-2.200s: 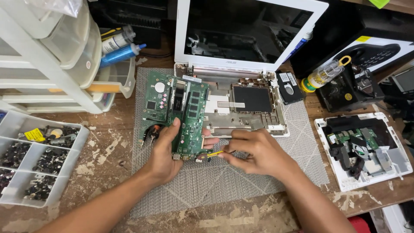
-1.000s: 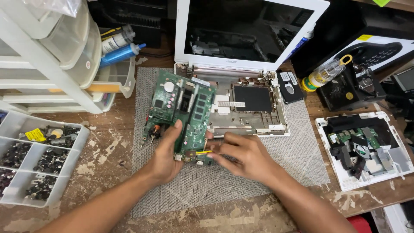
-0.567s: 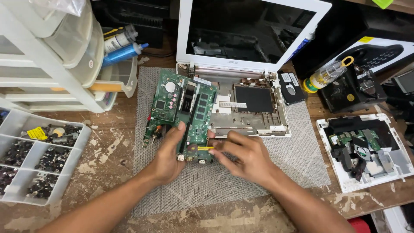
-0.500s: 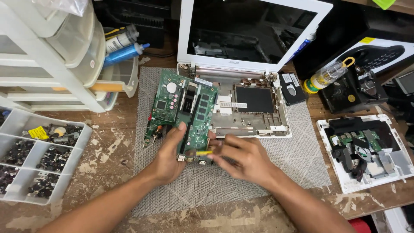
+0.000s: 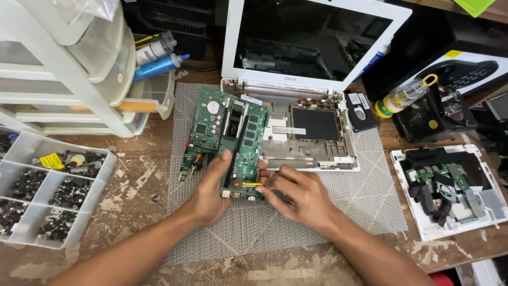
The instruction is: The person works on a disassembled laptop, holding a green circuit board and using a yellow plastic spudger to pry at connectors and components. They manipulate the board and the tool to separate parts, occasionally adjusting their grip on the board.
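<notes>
A green laptop circuit board (image 5: 225,132) lies tilted over the left side of a grey mesh mat (image 5: 338,212), beside an opened white laptop base (image 5: 312,140) with its screen (image 5: 312,42) upright. My left hand (image 5: 211,190) grips the board's near edge, thumb on top. My right hand (image 5: 296,193) pinches a small yellow-handled tool (image 5: 253,184) against the board's near right corner; its tip is hidden by my fingers.
A compartment tray of small dark parts (image 5: 42,185) sits at the left, white plastic drawers (image 5: 69,74) behind it. At right lie a white casing with loose parts (image 5: 450,190), a small yellow-capped bottle (image 5: 405,95) and black devices (image 5: 434,114). The bench is worn wood.
Both hands and the board have shifted slightly; my right hand has moved in from the right until the tool meets the board's near corner. The view has drifted a little.
</notes>
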